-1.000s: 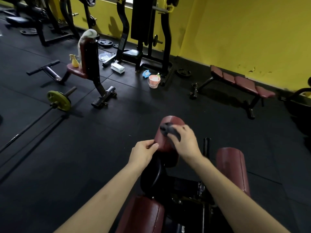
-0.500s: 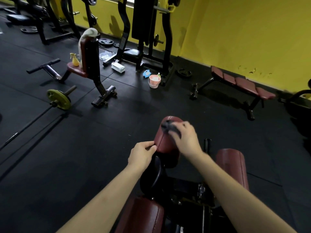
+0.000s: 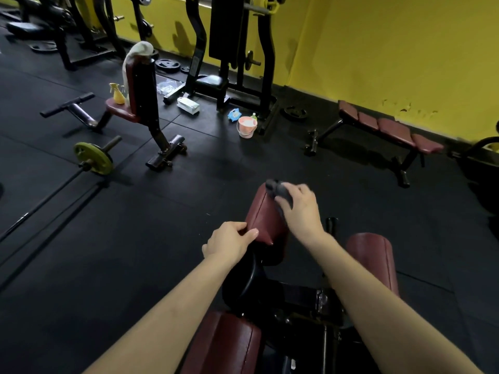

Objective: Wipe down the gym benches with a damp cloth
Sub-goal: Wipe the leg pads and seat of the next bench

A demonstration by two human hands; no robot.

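Both hands are kept apart on the pad, centre near: a dark cloth is gripped by the R hand & pressed to the pad's far top, while its near left edge is pinched by the L hand. A bench is seen far right by the wall; a bucket sits far centre.

Both bare forearms are reaching forward toward twelve o'clock. The left hand is curling its fingers, thumb pointing toward three o'clock. The right hand, at one o'clock from it, is gripping a crumpled dark grey cloth.
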